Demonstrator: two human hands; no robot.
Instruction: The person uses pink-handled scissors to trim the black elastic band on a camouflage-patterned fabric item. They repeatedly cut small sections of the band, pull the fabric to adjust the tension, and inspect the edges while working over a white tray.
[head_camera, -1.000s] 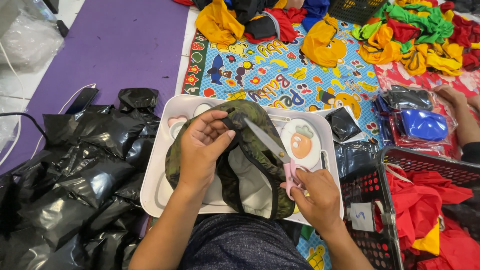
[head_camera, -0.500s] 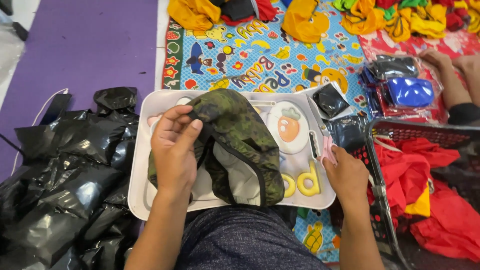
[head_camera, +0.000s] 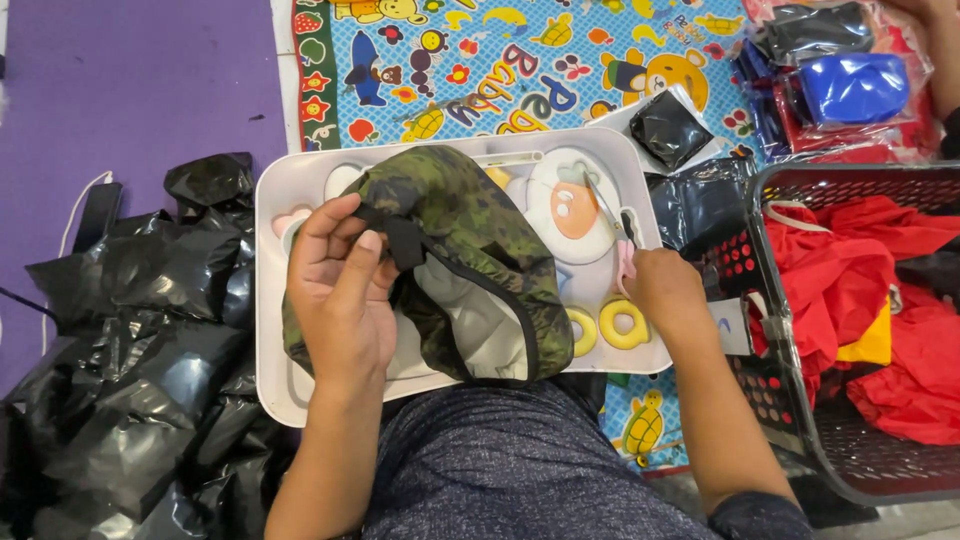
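A camouflage-green cap (head_camera: 470, 240) with a grey lining and black trim lies on a white tray (head_camera: 640, 180) resting on my lap. My left hand (head_camera: 340, 290) grips the cap's left side, thumb and fingers pinching a black strap. My right hand (head_camera: 665, 290) rests on the tray's right edge and holds small pink-handled scissors (head_camera: 612, 222), blades pointing up and away over the tray, apart from the cap.
A pile of black plastic bags (head_camera: 140, 330) lies at my left. A black mesh basket (head_camera: 790, 330) with red cloth stands at my right. Ahead lies a colourful cartoon mat (head_camera: 520, 70), with blue and black packets (head_camera: 850, 85) at the far right near another person's arm (head_camera: 940, 60).
My right hand has drawn the scissors away from the cap to the tray's right edge. My left hand has shifted its grip on the cap to the black strap.
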